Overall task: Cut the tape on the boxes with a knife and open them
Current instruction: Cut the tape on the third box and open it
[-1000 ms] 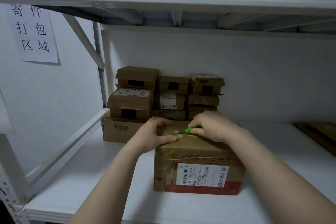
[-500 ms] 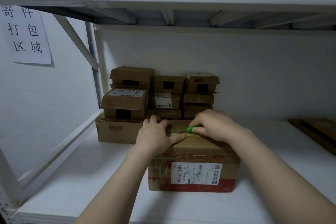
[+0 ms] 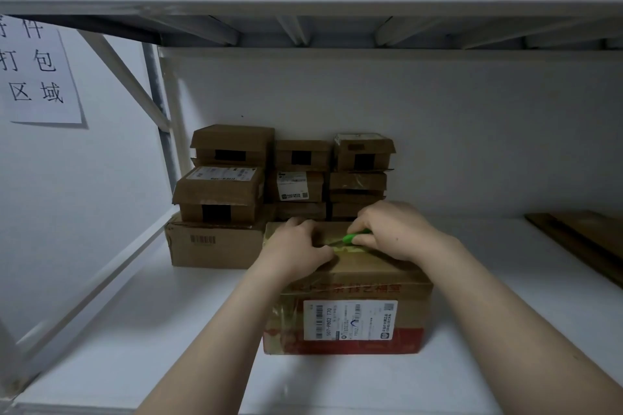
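A taped cardboard box [image 3: 347, 293] with a white shipping label on its front stands on the white shelf [image 3: 135, 330]. My left hand [image 3: 296, 246] rests on the left part of its top, thumb laid along the tape. My right hand [image 3: 394, 229] grips a small green-handled knife [image 3: 354, 236] held against the tape seam on top of the box. The blade itself is hidden between my hands.
Behind, against the back wall, several small brown boxes [image 3: 290, 175] are stacked on a larger flat carton [image 3: 212, 242]. Flattened cardboard [image 3: 583, 239] lies at the far right. A paper sign [image 3: 37, 71] hangs on the left wall. An upper shelf beam runs overhead.
The view has shifted a little, so the box sits lower and more central. Both hands stay on the box top; the knife has edged slightly along the seam.
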